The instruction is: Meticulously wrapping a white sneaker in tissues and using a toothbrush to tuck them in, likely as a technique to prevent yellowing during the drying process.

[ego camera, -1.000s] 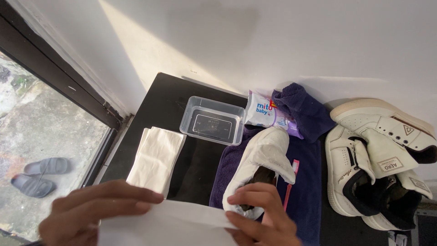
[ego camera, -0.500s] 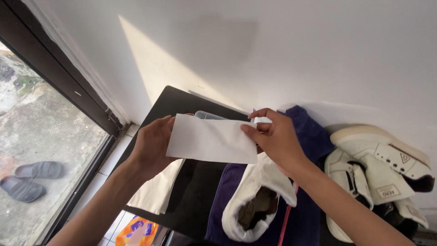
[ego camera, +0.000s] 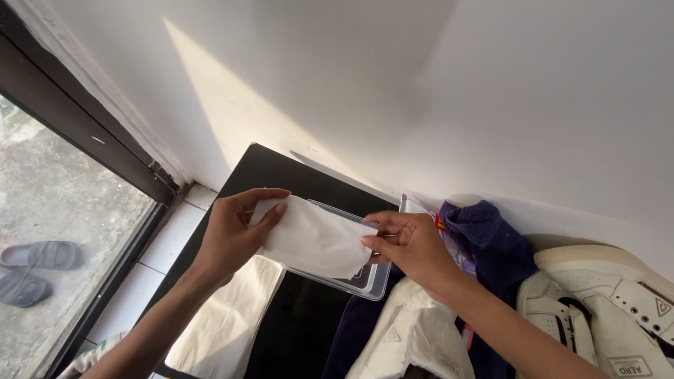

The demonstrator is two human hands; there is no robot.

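**Inspector:** Tissue sheet (ego camera: 314, 241), white and soft, hangs between your two hands, directly above the clear plastic container (ego camera: 372, 278). Its lower edge sags toward the tub; whether it touches the rim cannot be told.

**Operator:** And my grip on it?

**Inspector:** Your left hand (ego camera: 235, 235) pinches the sheet's left upper corner, thumb over the top and fingers (ego camera: 279, 208) closed down on the front. Your right hand (ego camera: 411, 245) holds the right edge, thumb and forefinger closed on it, the other fingers curled loosely behind. Both hands are closed on the tissue and on nothing else.

**Operator:** What lies under it?

**Inspector:** You are working over a black desk (ego camera: 263, 170) set against a white wall. The container sits on it, mostly hidden by the sheet; only its near right corner and part of the far rim show. Left of the container, below your left wrist, lies a stack of folded tissues (ego camera: 228, 323). Right of it a dark purple towel (ego camera: 491, 245) is bunched against the wall, with a wipes packet (ego camera: 415, 208) just showing behind your right hand.

**Operator:** The shoes?

**Inspector:** One white sneaker (ego camera: 414, 340) lies on the towel under your right forearm. A pair of white sneakers (ego camera: 611, 309) lies further right, well apart from the container.

**Operator:** Anything off the desk?

**Inspector:** Grey slippers (ego camera: 31, 270) lie outside, beyond the dark window frame (ego camera: 77, 123).
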